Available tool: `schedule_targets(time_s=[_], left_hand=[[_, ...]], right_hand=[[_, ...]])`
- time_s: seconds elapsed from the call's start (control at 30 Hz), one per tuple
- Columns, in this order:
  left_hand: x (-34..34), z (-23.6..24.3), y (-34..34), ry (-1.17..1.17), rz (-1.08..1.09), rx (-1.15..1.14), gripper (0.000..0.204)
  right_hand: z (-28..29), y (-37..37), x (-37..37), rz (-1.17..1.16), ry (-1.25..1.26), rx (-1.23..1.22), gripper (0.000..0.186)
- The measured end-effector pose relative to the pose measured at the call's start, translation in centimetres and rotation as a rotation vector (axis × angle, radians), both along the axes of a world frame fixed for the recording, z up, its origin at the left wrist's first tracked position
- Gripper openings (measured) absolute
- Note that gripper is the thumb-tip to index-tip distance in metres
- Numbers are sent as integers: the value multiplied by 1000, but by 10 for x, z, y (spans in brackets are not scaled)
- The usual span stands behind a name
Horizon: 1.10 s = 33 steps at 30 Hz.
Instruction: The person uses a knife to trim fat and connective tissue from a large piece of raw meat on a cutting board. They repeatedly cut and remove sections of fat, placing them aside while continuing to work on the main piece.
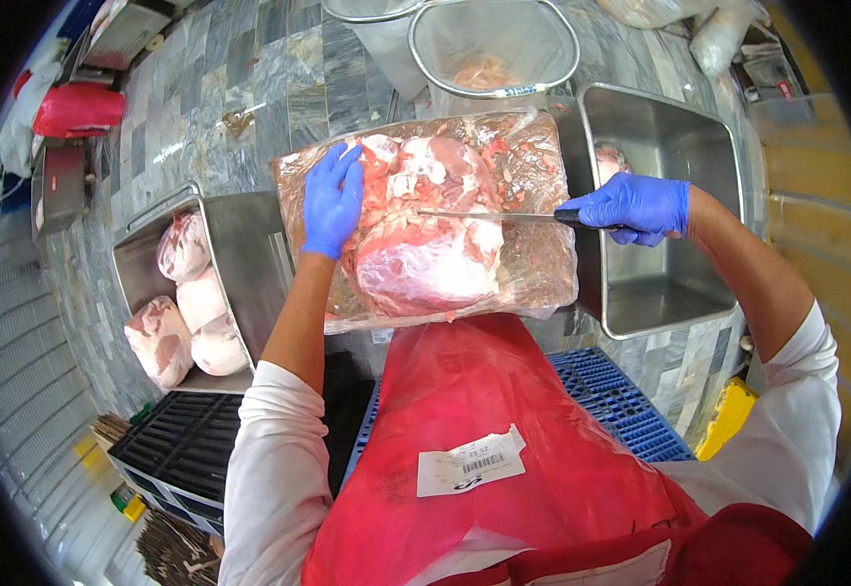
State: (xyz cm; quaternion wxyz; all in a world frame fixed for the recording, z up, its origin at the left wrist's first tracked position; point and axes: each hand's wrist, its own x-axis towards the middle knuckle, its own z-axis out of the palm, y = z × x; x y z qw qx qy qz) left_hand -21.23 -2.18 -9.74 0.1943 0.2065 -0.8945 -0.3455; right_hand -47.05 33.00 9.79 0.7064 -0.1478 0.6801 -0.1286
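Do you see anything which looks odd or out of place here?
Yes: a white label sits askew on the red apron. One edge looks torn, and clothing seems an unusual place for a printed label.

Plastic-covered work surface (539, 269); raw meat (427, 270) on top.
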Motion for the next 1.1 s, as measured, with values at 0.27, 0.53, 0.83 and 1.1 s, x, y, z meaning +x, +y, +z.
schedule_targets(time_s=[0.27,0.53,0.83,1.1], left_hand=[[0,-4,0,42,13,53,34],[-3,-10,-6,8,21,5,37],[-8,7,1,15,8,81,37],[-1,-8,-5,-4,37,-9,40]], right_hand=[[-38,37,87,135,524,-607,43],[-27,39,186,170,946,-404,47],[-55,47,231,189,1085,-302,52],[-44,58,116,219,806,-642,46]])
